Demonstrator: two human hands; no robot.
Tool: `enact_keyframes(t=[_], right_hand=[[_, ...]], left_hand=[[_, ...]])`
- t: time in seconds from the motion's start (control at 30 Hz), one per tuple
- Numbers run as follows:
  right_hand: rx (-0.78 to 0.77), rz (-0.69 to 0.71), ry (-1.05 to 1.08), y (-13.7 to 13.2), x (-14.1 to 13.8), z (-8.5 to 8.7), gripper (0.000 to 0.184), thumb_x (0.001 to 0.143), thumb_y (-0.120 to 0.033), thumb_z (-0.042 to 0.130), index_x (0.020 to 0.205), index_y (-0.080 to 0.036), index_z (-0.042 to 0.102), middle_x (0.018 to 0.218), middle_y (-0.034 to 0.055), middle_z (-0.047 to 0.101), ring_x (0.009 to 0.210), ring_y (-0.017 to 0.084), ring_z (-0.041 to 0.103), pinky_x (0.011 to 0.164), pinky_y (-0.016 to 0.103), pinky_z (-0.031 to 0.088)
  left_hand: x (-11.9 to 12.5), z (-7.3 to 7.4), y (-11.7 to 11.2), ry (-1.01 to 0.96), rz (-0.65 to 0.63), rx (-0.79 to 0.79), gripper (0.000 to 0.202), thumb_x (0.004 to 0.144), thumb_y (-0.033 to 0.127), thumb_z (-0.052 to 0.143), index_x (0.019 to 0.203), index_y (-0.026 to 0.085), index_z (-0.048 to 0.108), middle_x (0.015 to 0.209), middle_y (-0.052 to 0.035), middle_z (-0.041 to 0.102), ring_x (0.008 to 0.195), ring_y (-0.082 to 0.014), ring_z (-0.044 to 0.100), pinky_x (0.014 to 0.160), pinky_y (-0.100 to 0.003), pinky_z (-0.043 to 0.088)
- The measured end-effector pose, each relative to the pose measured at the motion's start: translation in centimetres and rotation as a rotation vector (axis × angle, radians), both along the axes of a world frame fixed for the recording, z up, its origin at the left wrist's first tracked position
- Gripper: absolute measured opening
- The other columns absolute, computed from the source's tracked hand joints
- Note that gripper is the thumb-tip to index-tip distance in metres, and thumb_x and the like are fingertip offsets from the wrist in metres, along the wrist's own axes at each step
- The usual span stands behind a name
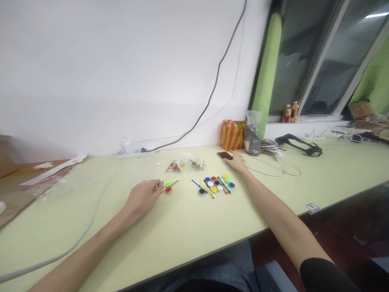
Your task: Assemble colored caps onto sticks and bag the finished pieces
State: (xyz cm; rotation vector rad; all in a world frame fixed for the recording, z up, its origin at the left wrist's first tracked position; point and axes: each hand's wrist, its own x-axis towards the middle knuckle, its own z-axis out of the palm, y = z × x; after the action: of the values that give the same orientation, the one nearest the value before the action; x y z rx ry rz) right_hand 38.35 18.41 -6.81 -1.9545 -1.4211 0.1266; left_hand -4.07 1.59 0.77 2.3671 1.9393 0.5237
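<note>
My left hand [146,196] rests on the table with its fingers curled together. Its fingertips meet the near ends of a green and a red plastic arrow with round caps [168,189]; whether they pinch anything is hidden. At the right, my right hand [237,162] grips the near end of a dark phone [224,155] lying flat. Between the hands is a group of round pieces [214,189] in blue, red, white, yellow, green and black, with several coloured arrows [224,184] among them. Behind these lie two clear-wrapped bundles of similar parts, one left [175,165] and one right [198,164].
A power strip [133,154] with a black cable stands against the wall. A striped bag [232,135], a grey bag [252,140] and a black headset-like strap [299,144] are at the back right. A white cable [91,221] crosses the table's left side.
</note>
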Motion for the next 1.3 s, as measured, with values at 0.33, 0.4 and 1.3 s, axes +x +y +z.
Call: enact_keyframes(t=[0.33,0.4,1.3], right_hand=[[0.164,-0.116,0.185,-0.4,2.5,0.2,0.043,0.084,-0.016,0.041,0.121,-0.015,0.065,0.118,0.0147,0.072,0.109,0.027,0.065,0.094,0.035,0.048],[0.180,-0.128,0.211,-0.7,2.5,0.3,0.044,0.080,-0.014,0.042,0.117,-0.015,0.067,0.113,0.0144,0.073,0.106,0.027,0.066,0.093,0.035,0.049],[-0.397,1.304,-0.354,-14.0,-14.3,9.6,0.006,0.077,-0.016,0.073,0.083,-0.016,0.070,0.074,-0.0012,0.062,0.065,0.012,0.053,0.060,0.023,0.035]], left_hand=[[0.1,0.0,0.1,-0.023,-0.015,0.002,0.039,0.096,0.042,0.034,0.063,0.021,0.031,0.056,0.0003,0.042,0.055,-0.0169,0.036,0.058,-0.032,0.021],[0.2,0.0,-0.1,-0.032,-0.050,-0.004,0.039,0.096,0.042,0.035,0.063,0.021,0.032,0.056,0.0004,0.042,0.055,-0.0170,0.038,0.058,-0.031,0.022],[1.5,-0.3,-1.6,0.103,-0.532,-0.146,0.028,0.100,0.033,0.035,0.100,0.023,0.061,0.068,-0.0008,0.056,0.063,-0.0187,0.053,0.062,-0.029,0.033]])
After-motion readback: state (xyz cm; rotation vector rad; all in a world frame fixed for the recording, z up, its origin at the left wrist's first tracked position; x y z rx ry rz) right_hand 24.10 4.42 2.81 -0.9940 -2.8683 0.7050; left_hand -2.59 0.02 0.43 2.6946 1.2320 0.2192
